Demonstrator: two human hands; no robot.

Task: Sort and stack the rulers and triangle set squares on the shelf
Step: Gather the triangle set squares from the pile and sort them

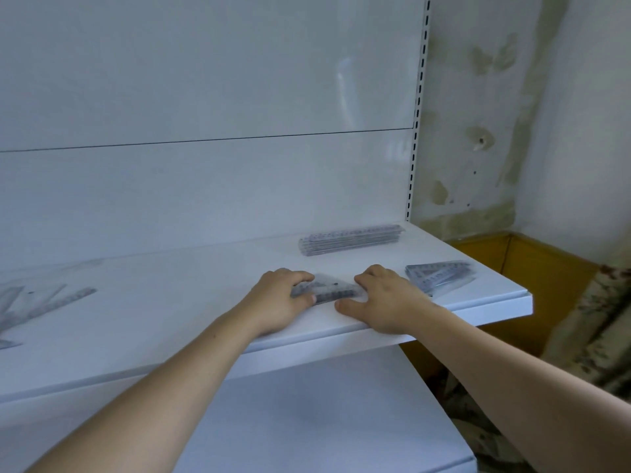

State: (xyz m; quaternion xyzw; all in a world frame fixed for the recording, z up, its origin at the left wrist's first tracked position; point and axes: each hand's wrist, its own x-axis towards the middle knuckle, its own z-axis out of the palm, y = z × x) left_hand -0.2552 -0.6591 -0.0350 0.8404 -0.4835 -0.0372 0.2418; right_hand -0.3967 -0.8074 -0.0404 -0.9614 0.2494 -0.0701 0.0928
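Observation:
A small stack of clear triangle set squares [329, 289] lies near the front of the white shelf [177, 322]. My left hand [283, 302] grips its left end, fingers curled over the far edge and thumb on the near edge. My right hand [382, 298] holds the right end, fingers curled at the corner, thumb stretched flat on the shelf. A stack of clear straight rulers [351, 238] lies at the back right. Another stack of set squares [440, 276] sits at the right end.
Loose rulers and set squares [41, 302] lie scattered at the shelf's left end. A lower white shelf [324, 421] sits below. The slotted upright [418, 107] and a stained wall [485, 131] bound the right side; patterned fabric [601, 322] hangs at far right.

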